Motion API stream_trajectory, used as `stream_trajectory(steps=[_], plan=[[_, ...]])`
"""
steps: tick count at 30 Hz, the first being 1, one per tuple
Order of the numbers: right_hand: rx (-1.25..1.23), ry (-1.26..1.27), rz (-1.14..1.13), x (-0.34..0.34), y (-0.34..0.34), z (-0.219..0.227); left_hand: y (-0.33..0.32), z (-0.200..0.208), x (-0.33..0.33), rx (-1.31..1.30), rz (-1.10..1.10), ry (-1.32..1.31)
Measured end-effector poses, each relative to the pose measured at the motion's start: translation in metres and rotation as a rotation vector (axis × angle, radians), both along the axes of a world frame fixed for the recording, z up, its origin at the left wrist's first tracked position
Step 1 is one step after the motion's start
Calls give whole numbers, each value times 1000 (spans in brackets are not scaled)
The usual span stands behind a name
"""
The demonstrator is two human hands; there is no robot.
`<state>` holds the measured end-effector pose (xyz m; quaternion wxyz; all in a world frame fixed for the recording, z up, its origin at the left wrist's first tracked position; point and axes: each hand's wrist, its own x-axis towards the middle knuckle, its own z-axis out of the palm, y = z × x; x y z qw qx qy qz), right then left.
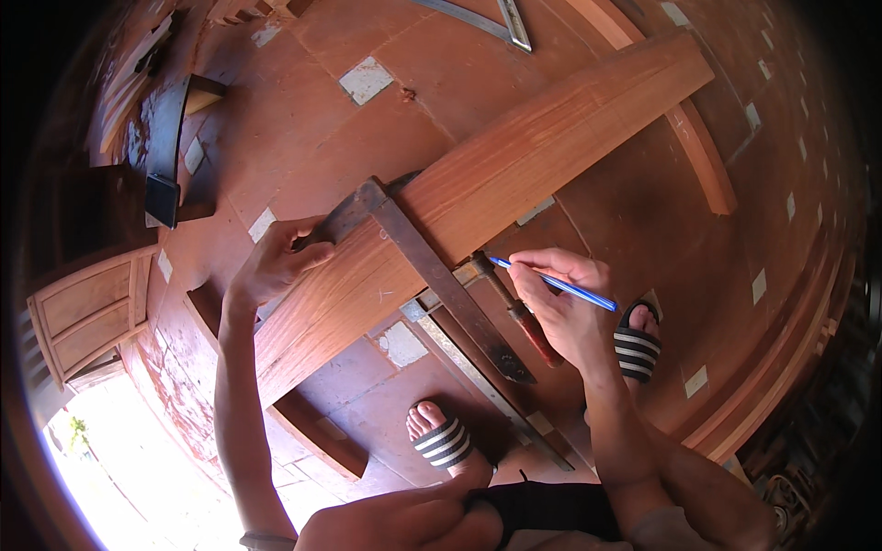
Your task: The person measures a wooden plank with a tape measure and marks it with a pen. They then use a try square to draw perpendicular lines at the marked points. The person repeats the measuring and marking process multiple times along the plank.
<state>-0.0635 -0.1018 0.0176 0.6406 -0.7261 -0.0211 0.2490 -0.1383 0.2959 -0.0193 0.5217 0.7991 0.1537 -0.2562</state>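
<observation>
Pinching a blue pen [585, 295] in the head view, the fingers of the right hand [571, 320] hold its tip just to their left, near the closer edge of a wooden plank [487, 188]. The plank lies diagonally, reaching beyond the right fingers and running under the thumb of the left hand [278, 264]. The left fingers curl over the short arm of a metal square [441, 271] at the plank's far edge; how hard they press cannot be told. The square's long arm crosses the plank and sticks out past its near edge, left of the right fingers. Just beside the pen tip is a red-handled clamp [534, 332]; whether it bites on the plank cannot be made out.

Trouble would most likely start at the square: if the left fingers slacken, its short arm could leave the plank's edge and the long arm swing askew, so any stroke along it would slant. The pen or knuckles could also catch on the clamp's screw, being so close to it.

Counted: one pen, one plank, one square, one clamp; two curved wood pieces, one [703, 165] beyond the right fingers, one [323, 436] nearer than the left; two striped sandals [445, 446], either side of the right fingers; one V-shaped metal tool [514, 26], far beyond them.
</observation>
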Motion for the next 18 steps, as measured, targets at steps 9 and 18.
stream_trajectory(steps=[9,18], plan=[[-100,-90,11,4,-9,-5,9,-11,-5,-93,82,29],[-60,-24,24,5,-6,-4,7,-7,-3,-143,68,41]])
